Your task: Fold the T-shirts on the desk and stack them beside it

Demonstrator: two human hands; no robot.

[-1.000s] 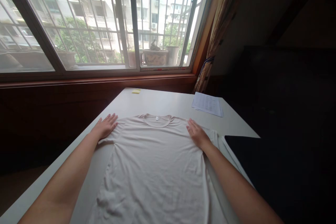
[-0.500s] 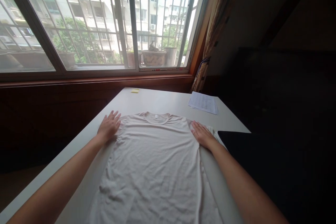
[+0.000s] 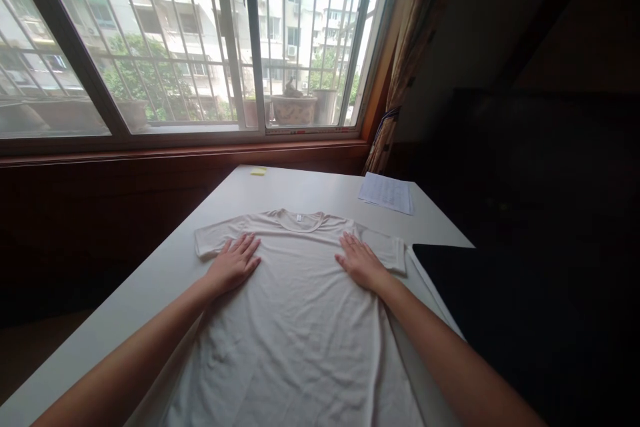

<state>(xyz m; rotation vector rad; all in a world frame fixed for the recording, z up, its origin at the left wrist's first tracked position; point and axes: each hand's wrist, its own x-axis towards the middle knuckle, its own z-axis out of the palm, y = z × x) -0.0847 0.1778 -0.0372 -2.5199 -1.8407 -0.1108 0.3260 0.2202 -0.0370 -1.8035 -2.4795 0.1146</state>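
A pale beige T-shirt (image 3: 300, 320) lies spread flat on a white table (image 3: 310, 190), collar towards the window and both short sleeves laid out. My left hand (image 3: 234, 265) rests palm down on the shirt's upper left chest, fingers stretched out. My right hand (image 3: 359, 260) lies flat on the upper right chest, fingers also spread. Neither hand holds anything. The lower hem runs out of view at the bottom.
A printed paper sheet (image 3: 387, 193) lies at the table's far right. A small yellow sticky note (image 3: 259, 171) sits near the far edge. A barred window (image 3: 200, 40) with a wooden sill stands behind. A dark surface (image 3: 525, 320) adjoins the table's right edge.
Both hands slid inward from the shirt's shoulders onto its chest. The sleeves, bunched before, now lie spread out to each side.
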